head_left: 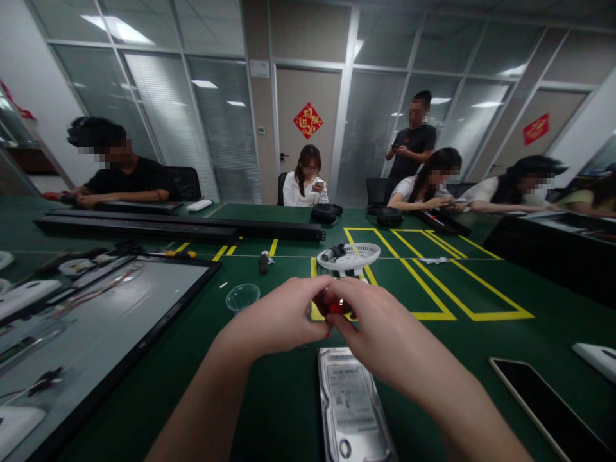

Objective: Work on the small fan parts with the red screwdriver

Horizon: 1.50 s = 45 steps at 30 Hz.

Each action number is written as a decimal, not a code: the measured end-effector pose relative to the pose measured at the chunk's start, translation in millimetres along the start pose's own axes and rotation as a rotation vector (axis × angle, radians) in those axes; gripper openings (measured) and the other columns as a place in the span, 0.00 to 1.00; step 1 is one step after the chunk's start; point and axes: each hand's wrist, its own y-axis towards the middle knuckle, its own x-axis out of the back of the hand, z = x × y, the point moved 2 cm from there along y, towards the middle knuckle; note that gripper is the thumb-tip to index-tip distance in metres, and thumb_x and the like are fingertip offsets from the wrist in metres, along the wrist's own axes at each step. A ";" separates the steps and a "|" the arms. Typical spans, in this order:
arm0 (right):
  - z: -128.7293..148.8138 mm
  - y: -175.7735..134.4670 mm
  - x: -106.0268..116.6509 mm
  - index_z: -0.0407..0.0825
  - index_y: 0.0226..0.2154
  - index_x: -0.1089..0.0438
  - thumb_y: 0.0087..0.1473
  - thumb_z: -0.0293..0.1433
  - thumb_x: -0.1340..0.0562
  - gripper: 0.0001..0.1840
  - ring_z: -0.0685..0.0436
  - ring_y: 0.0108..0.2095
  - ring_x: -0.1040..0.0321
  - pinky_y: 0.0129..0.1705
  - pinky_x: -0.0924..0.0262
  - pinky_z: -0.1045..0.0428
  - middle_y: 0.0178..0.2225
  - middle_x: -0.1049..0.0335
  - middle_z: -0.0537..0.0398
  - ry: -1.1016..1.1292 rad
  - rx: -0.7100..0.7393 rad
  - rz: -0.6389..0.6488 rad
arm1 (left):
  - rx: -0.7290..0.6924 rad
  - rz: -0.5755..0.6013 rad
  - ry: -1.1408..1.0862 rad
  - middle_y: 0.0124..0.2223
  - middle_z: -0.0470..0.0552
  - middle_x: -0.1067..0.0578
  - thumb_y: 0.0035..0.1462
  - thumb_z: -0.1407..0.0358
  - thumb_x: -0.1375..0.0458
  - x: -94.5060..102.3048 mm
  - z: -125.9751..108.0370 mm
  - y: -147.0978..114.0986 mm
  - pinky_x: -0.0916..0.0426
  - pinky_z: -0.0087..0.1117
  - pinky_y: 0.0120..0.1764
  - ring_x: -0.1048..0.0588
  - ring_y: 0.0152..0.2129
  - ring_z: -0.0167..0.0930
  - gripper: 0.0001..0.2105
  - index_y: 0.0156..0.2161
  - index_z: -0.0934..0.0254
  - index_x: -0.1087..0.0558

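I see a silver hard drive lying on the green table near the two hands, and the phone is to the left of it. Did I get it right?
Almost! In the head view the phone is to the right of the silver hard drive, which does lie on the green table near the left hand and right hand.

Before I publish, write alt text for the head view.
A person's left hand and right hand meet above a green table, something red showing between them. A silver hard drive lies nearer the camera, a phone to its right.
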 end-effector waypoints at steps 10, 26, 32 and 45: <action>-2.8 -0.7 -1.2 0.51 0.40 0.27 0.60 0.21 0.40 0.10 0.44 0.39 0.31 0.41 0.41 0.49 0.39 0.26 0.54 -0.023 -0.001 0.005 | 0.006 -0.011 -0.001 0.44 0.46 0.21 0.51 0.70 0.37 0.3 -1.2 0.0 0.35 0.31 0.39 0.26 0.38 0.32 0.16 0.46 0.61 0.25; -3.3 -2.2 -2.7 0.52 0.41 0.28 0.60 0.26 0.37 0.08 0.43 0.40 0.32 0.41 0.41 0.48 0.40 0.27 0.55 0.000 -0.013 0.000 | 0.022 -0.003 -0.004 0.44 0.46 0.21 0.49 0.72 0.38 -0.3 0.2 1.4 0.34 0.32 0.40 0.25 0.38 0.31 0.17 0.46 0.61 0.25; -5.4 0.0 -2.8 0.52 0.42 0.26 0.60 0.26 0.36 0.08 0.43 0.40 0.31 0.42 0.40 0.48 0.39 0.27 0.53 -0.014 -0.032 0.004 | 0.034 -0.001 0.000 0.45 0.46 0.21 0.49 0.70 0.36 0.1 -0.6 0.5 0.33 0.32 0.41 0.25 0.40 0.32 0.18 0.47 0.60 0.24; -4.4 -1.1 -3.6 0.51 0.41 0.27 0.59 0.26 0.36 0.07 0.43 0.40 0.31 0.41 0.41 0.48 0.40 0.26 0.53 -0.006 -0.057 0.005 | 0.029 0.005 -0.005 0.46 0.47 0.21 0.49 0.71 0.37 0.1 -0.9 -0.6 0.34 0.32 0.42 0.25 0.40 0.32 0.16 0.46 0.61 0.25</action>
